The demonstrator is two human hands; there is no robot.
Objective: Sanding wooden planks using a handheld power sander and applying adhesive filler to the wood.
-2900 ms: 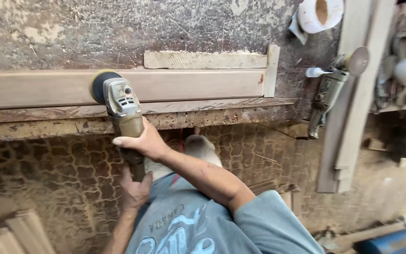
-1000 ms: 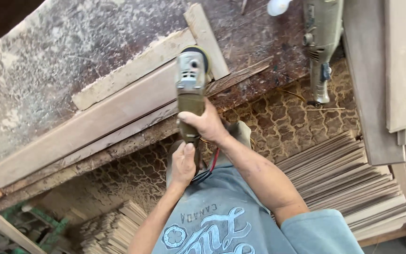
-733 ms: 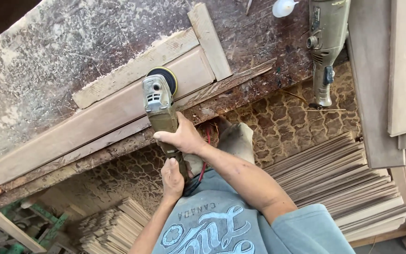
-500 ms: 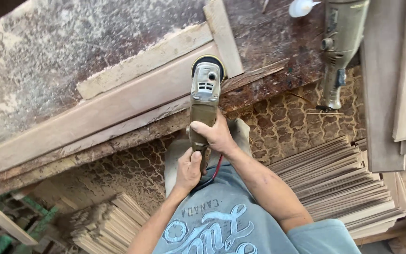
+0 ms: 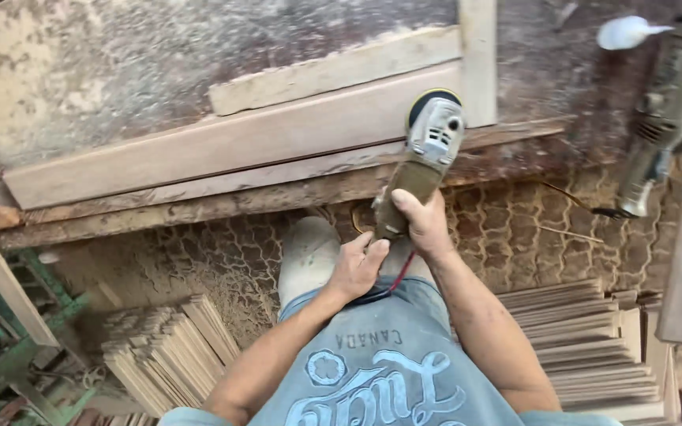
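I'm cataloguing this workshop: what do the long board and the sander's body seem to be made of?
The long board looks like bare, unfinished wood: pale, matte, faint grain. The sander body looks like grey metal or plastic, dust-dulled; which one is unclear.

Second grinder [image 5: 665,110] cut off top-right

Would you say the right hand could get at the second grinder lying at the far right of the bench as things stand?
Probably not at once: the right hand is clamped on the sander handle. The second grinder lies off to the right with nothing between, so it would have to let go first.
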